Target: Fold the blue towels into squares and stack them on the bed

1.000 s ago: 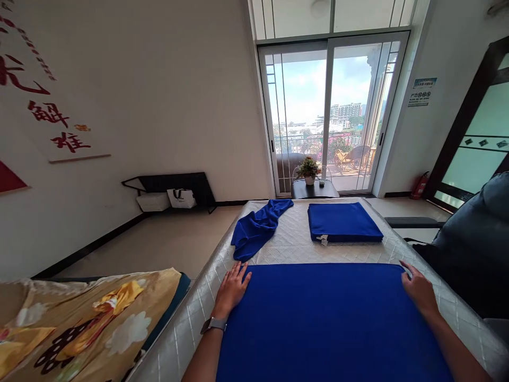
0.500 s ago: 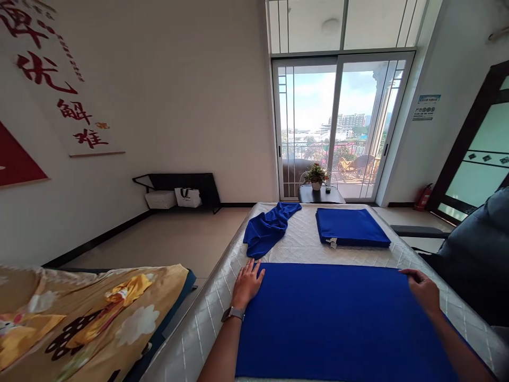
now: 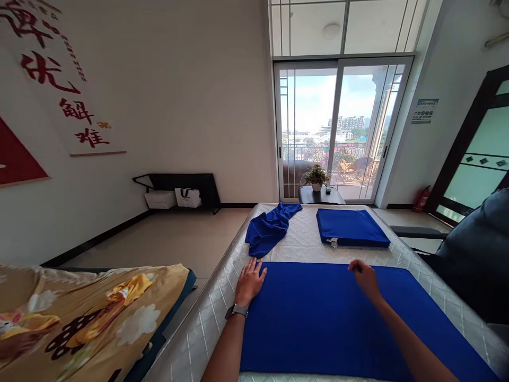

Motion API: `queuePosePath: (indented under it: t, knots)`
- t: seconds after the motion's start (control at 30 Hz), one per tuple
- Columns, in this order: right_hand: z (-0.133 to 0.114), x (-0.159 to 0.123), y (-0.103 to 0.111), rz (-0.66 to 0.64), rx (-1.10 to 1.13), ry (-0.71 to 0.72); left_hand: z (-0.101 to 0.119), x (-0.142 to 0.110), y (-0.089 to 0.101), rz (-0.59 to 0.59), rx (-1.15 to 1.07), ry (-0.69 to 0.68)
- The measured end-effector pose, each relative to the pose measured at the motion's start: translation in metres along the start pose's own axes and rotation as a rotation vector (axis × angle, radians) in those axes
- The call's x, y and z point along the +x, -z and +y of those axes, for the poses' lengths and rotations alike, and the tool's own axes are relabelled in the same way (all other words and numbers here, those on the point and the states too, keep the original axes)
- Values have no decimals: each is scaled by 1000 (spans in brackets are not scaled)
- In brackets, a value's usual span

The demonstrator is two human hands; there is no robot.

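Note:
A large blue cloth (image 3: 326, 318) lies spread flat on the quilted white mattress (image 3: 210, 323) in front of me. My left hand (image 3: 249, 282) rests flat on its far left corner, fingers spread, a watch on the wrist. My right hand (image 3: 365, 278) is at the middle of the cloth's far edge, fingers curled down onto the fabric; whether it grips the edge is unclear. Farther up the mattress lie a crumpled blue cloth (image 3: 270, 228) on the left and a neatly folded blue stack (image 3: 350, 227) on the right.
A patterned yellow blanket (image 3: 79, 318) covers a bed at lower left. A dark chair (image 3: 473, 254) stands close at the right. Beyond the mattress a small dark table (image 3: 321, 197) holds a potted plant (image 3: 316, 176) before sliding glass doors (image 3: 342, 127). Bare floor runs along the left.
My right hand has slid left from the cloth's far right corner to the middle of its far edge. My left hand has stayed on the far left corner.

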State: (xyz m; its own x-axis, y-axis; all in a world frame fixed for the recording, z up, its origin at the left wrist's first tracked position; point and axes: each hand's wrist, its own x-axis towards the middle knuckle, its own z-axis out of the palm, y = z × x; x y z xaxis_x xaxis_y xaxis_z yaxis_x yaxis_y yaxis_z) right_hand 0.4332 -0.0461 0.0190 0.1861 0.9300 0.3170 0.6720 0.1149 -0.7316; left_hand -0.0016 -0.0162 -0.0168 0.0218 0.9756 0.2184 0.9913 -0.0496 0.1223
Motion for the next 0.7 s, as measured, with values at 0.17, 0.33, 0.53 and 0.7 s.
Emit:
queuePosePath:
  t: [0.17, 0.33, 0.53, 0.7]
  knots:
    - [-25, -9, -37, -152, -1, 89, 2, 1, 2, 6, 3, 3]
    - [-40, -24, -56, -504, -323, 257, 2, 4, 3, -26, 6, 9]
    - [22, -14, -15, -522, -564, 103, 2, 7, -1, -22, 34, 3]
    - [127, 5, 61, -326, -725, -125, 2, 9, -2, -38, 48, 15]
